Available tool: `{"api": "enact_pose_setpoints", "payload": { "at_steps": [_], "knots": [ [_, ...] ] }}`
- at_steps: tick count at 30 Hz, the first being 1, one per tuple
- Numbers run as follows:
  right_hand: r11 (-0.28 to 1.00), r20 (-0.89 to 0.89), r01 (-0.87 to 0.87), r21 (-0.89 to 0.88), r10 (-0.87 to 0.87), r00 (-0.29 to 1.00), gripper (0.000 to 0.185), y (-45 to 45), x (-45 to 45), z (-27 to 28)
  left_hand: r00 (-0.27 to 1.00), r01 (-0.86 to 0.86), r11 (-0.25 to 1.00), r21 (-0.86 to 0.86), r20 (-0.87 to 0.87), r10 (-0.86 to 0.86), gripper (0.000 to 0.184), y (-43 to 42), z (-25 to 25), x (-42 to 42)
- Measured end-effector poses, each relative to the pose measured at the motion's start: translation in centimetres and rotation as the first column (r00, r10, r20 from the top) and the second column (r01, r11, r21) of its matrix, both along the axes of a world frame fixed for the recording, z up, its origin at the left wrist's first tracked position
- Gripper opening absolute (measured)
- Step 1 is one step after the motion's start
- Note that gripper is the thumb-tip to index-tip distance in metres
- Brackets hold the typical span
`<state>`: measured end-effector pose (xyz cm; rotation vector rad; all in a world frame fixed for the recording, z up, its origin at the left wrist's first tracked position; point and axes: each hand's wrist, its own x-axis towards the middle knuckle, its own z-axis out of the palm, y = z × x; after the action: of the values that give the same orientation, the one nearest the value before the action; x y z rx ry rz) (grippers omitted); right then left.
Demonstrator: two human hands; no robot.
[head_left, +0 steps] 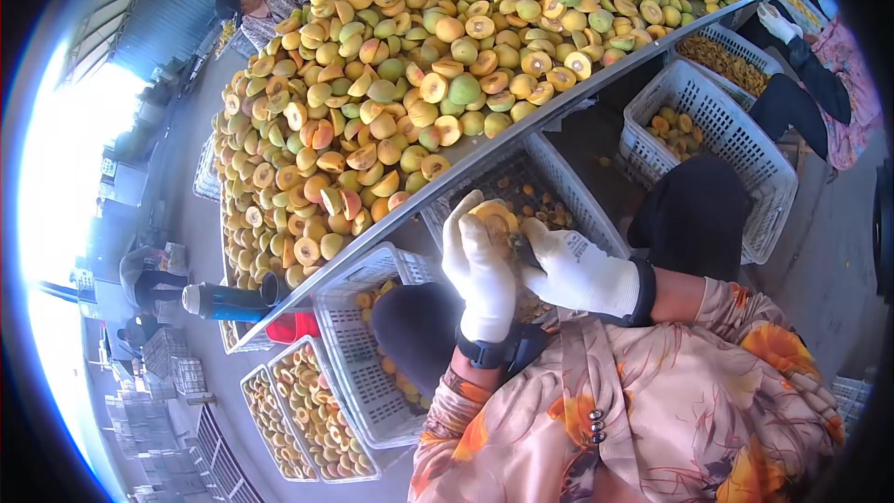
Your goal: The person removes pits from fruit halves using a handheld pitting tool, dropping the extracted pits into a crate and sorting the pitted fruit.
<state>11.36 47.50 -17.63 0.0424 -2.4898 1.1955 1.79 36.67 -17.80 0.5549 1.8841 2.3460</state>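
Note:
My left hand (481, 270), in a white glove with a dark watch at the wrist, is closed around a yellow peach half (496, 217). Right beside it, my right hand (579, 270) is also gloved in white, its fingers pinched together against the fruit. Something small and dark shows at those fingertips, too hidden to name. Below both hands, a crate (582, 188) between my knees holds small brown bits that look like peach pits. Ahead, a metal-edged table (521, 135) bears a large heap of halved yellow and greenish peaches (372, 116).
At my right stands a white crate (712, 121) with some peach halves. Another white crate (349, 354) is at my left, near filled trays (317, 401). A blue bottle (223, 302) stands at the table's left edge. A co-worker (829, 84) sits at the right.

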Motion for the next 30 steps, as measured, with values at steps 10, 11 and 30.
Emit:
{"api": "enact_pose_setpoints", "payload": {
  "at_steps": [10, 11, 30],
  "knots": [
    [0.976, 0.256, -0.180, -0.121, 0.206, 0.945, 0.036, 1.4, -0.1, 2.0, 0.988, 0.153, 0.981, -0.123, 0.001, -0.154, 0.045, -1.5, 2.1, -1.1],
    [0.970, 0.250, -0.204, -0.130, 0.231, 0.940, 0.041, 1.8, -0.5, 1.7, 0.987, 0.162, 0.980, -0.117, 0.030, -0.160, 0.044, -1.4, 2.5, -1.1],
    [0.827, 0.585, -0.089, -0.555, 0.465, 0.664, 0.050, 2.7, -3.2, 4.9, 0.926, 0.009, 0.995, -0.103, -0.375, -0.047, 0.027, -1.0, 1.3, -2.9]
  ]
}}
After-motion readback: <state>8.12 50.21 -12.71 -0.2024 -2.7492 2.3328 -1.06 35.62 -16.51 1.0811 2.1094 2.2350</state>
